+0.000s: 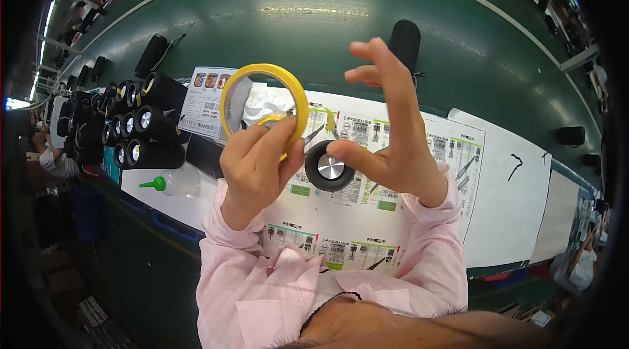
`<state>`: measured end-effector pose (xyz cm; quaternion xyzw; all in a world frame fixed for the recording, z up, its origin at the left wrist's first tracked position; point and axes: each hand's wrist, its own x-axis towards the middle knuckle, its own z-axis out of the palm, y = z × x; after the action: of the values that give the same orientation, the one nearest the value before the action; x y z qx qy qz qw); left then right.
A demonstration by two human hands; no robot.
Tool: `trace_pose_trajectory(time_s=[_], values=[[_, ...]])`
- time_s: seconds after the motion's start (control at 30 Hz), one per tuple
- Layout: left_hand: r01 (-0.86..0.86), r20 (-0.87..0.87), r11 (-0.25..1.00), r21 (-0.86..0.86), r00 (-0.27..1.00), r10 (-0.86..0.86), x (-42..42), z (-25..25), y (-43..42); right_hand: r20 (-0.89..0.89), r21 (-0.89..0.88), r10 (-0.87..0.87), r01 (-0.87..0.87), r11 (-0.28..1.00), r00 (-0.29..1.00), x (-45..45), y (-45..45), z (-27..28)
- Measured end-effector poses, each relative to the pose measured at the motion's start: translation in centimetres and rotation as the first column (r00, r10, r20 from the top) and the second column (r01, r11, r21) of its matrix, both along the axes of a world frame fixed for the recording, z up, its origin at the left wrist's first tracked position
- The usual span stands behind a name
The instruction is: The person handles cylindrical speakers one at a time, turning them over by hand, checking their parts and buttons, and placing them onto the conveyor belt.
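My left hand (255, 162) is closed on a roll of yellow tape (300, 97), held up on edge over the table with its open ring facing me. My right hand (396, 133) is raised with its fingers apart and holds nothing that I can see. Its thumb tip overlaps the edge of a round black speaker (331, 167) with a silver centre; whether they touch I cannot tell. Under the speaker lie printed sheets (334, 244). White crumpled material (265, 103) shows through the tape ring.
Several black cylindrical speakers (154, 123) are stacked at the left, beside a printed box (203, 103). A clear bottle with a green nozzle (157, 183) lies near them. Another black cylinder (405, 44) rests on the green surface (314, 15) beyond. People are at the far edges.
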<state>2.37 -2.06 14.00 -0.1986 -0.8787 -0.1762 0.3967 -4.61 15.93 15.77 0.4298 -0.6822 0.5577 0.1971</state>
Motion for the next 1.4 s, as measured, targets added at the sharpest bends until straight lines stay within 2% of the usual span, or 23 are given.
trace_pose_trajectory(time_s=[0.1, 0.2, 0.23, 0.33, 0.43, 0.5, 0.53, 0.6, 0.63, 0.67, 0.73, 0.8, 0.9, 1.0, 1.1, 1.2, 1.23, 1.33, 1.37, 1.4], values=[[0.022, 0.034, 0.999, -0.041, 0.999, -0.021, 0.7, 0.3, 0.9, -0.209, 0.147, -0.067, 0.099, 0.984, 0.976, -0.1, -0.2, -0.3], [-0.004, 0.004, 0.998, -0.068, 1.000, 0.005, 0.5, -0.1, 0.8, -0.367, 0.184, -0.065, 0.141, 0.973, 0.928, -0.3, -0.3, -1.5], [-0.015, 0.017, 0.999, -0.053, 1.000, 0.016, 0.5, -0.2, 0.7, -0.415, 0.126, -0.140, 0.209, 0.970, 0.899, -0.1, -0.8, -1.5], [-0.041, -0.010, 0.998, -0.043, 0.999, 0.040, 1.0, -0.4, 0.6, -0.453, 0.107, -0.196, 0.271, 0.957, 0.870, 0.2, -1.4, -1.9], [-0.022, 0.030, 0.996, 0.082, 0.999, 0.020, 2.1, -1.5, 1.6, -0.396, 0.071, -0.155, 0.199, 0.977, 0.905, 0.2, -1.6, -2.2], [0.042, 0.103, 0.996, 0.075, 0.993, -0.049, 3.5, -1.4, 1.6, -0.056, -0.026, -0.058, 0.057, 0.998, 0.997, 0.7, -1.6, -2.6], [0.073, 0.141, 0.995, 0.072, 0.987, -0.083, 4.2, -1.4, 1.6, 0.116, -0.092, 0.010, 0.000, 0.996, 0.993, 0.8, -1.5, -2.7], [0.292, 0.168, 0.952, 0.098, 0.938, -0.305, 6.1, -1.7, 2.0, 0.492, -0.344, 0.036, 0.157, 0.926, 0.870, -2.4, -0.8, -2.7], [0.398, 0.180, 0.910, 0.118, 0.893, -0.413, 6.6, -1.9, 2.2, 0.509, -0.352, 0.042, 0.164, 0.922, 0.860, -3.1, -0.2, -2.5], [0.295, 0.182, 0.948, 0.120, 0.932, -0.313, 6.3, -2.4, 1.7, 0.516, -0.366, 0.051, 0.166, 0.916, 0.855, -3.6, 0.3, -2.3], [0.070, 0.184, 0.989, 0.128, 0.979, -0.093, 5.0, -4.1, -0.4, 0.315, -0.066, -0.080, 0.106, 0.992, 0.946, -1.9, 0.7, -1.6], [-0.216, 0.350, 0.974, 0.063, 0.919, 0.181, 3.5, -6.4, -2.0, 0.048, 0.122, 0.033, -0.039, 0.992, 0.998, -1.5, 0.7, -2.0], [-0.178, 0.416, 0.974, -0.141, 0.882, 0.221, 1.9, -10.1, -4.2, 0.010, 0.341, 0.155, -0.149, 0.928, 0.988, -0.9, 1.2, -2.0], [-0.217, 0.404, 0.976, 0.007, 0.894, 0.195, 1.9, -10.4, -4.0, 0.029, 0.653, 0.233, -0.195, 0.731, 0.972, -0.2, 1.7, -0.5], [-0.051, 0.346, 0.966, 0.254, 0.937, -0.041, 2.4, -8.2, -3.2, 0.049, 0.687, 0.323, -0.267, 0.676, 0.945, -0.2, 1.2, -0.1], [0.120, 0.263, 0.869, 0.481, 0.925, -0.273, 3.1, -5.9, -1.7, -0.021, 0.758, 0.374, -0.229, 0.610, 0.927, -0.4, 0.4, -0.1], [0.167, 0.261, 0.876, 0.452, 0.915, -0.309, 3.0, -5.6, -1.4, -0.053, 0.790, 0.390, -0.201, 0.580, 0.919, -0.4, 0.1, -0.1], [0.189, 0.288, 0.841, 0.506, 0.883, -0.371, 2.9, -5.8, -0.1, -0.130, 0.809, 0.393, -0.131, 0.573, 0.910, 0.0, -0.3, -0.5], [0.177, 0.319, 0.792, 0.584, 0.848, -0.424, 3.2, -6.6, 0.2, -0.215, 0.803, 0.371, -0.053, 0.594, 0.903, 0.2, -0.6, -0.7], [0.186, 0.307, 0.787, 0.588, 0.849, -0.430, 3.3, -6.9, 0.4, -0.296, 0.789, 0.345, 0.025, 0.614, 0.891, 0.5, -0.9, -1.1]])
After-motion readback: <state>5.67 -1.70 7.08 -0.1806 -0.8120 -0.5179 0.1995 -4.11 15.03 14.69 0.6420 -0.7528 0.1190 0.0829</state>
